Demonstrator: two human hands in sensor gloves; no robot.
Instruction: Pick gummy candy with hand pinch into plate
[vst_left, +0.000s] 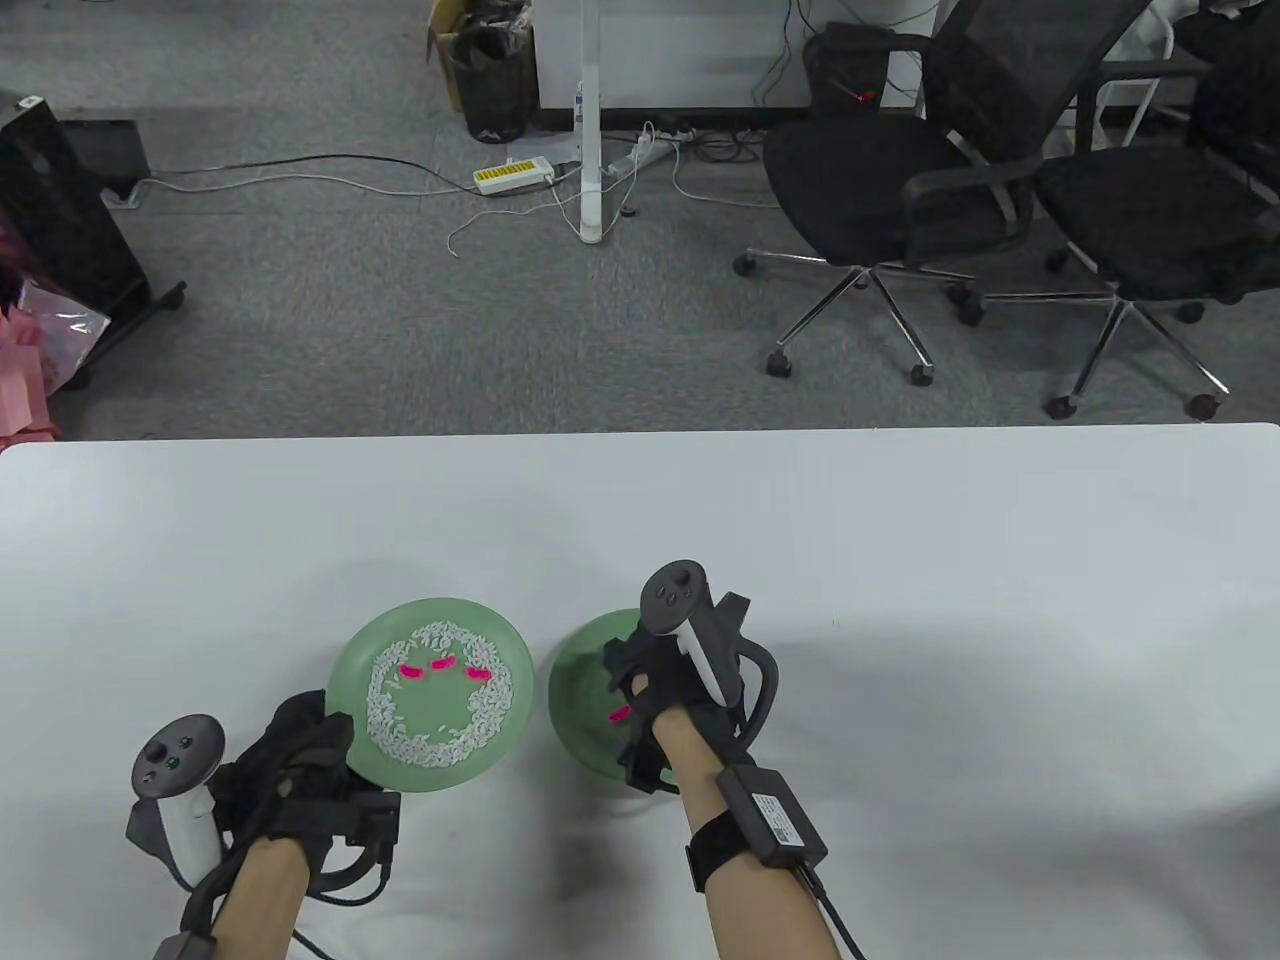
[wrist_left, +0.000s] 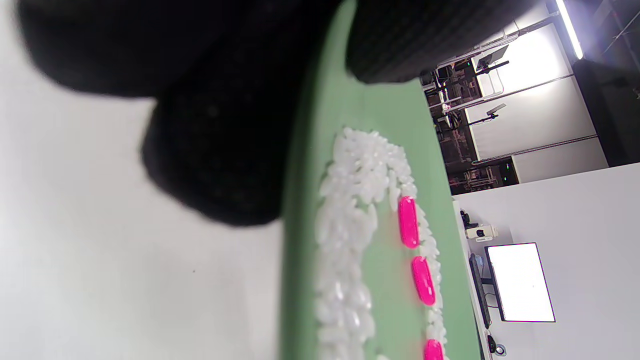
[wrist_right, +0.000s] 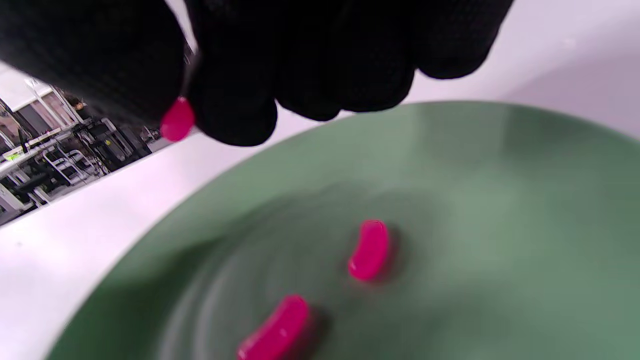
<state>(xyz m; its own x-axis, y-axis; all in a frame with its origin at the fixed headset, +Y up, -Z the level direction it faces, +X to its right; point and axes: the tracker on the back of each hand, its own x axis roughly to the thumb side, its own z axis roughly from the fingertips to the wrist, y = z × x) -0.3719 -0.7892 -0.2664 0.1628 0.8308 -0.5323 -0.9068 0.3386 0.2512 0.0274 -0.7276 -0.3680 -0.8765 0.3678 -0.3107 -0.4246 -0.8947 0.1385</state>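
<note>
Both forearms come in from six o'clock, bare between the wrist straps and the black gloves. The left hand (vst_left: 300, 760) sits low at about seven o'clock, its tracker leaning out toward nine o'clock; in the left wrist view its fingers (wrist_left: 220, 165) curl down over the near rim of a green plate (wrist_left: 300, 280). The right hand (vst_left: 655, 700) is further forward, near the middle, tracker pointing to twelve o'clock. Its fingertips (wrist_right: 235, 115) are bunched together, pinching a pink gummy candy (wrist_right: 176, 120) above the surface.
</note>
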